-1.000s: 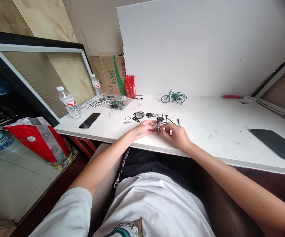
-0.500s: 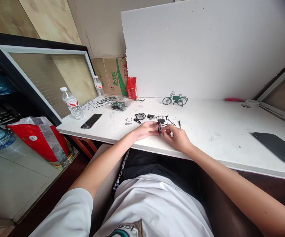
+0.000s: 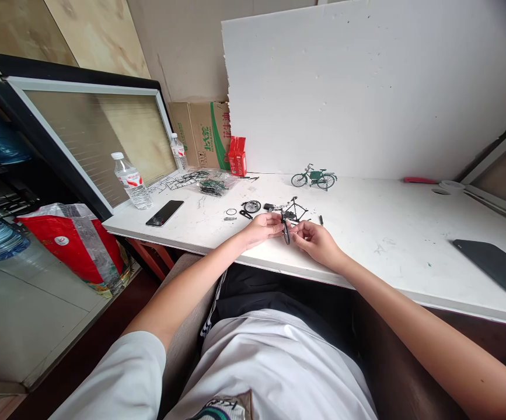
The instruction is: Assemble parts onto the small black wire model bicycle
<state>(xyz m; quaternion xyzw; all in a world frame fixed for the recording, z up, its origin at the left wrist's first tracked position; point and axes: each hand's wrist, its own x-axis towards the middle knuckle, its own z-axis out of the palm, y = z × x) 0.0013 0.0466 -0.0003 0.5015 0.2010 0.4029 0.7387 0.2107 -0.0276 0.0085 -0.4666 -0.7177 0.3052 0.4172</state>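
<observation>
My left hand (image 3: 262, 228) and my right hand (image 3: 314, 240) meet over the front edge of the white table (image 3: 393, 233), both pinched on a small black model bicycle frame (image 3: 291, 214) with a wheel hanging down between the fingers. A loose black wheel (image 3: 251, 206), a thin ring (image 3: 231, 212) and other tiny dark parts lie just left of my hands. A finished green model bicycle (image 3: 314, 177) stands further back near the white foam board (image 3: 366, 87).
A black phone (image 3: 164, 212), two water bottles (image 3: 132, 181), a plastic bag of parts (image 3: 211, 184), a small red box (image 3: 237, 156) and a cardboard carton (image 3: 200, 134) sit at the table's left. A dark tablet (image 3: 493, 262) lies at the right. A red bag (image 3: 75, 245) is on the floor.
The bicycle frame has been tilted up off the table between my fingers, and my hands have shifted slightly. The camera view has drifted a little to the left.
</observation>
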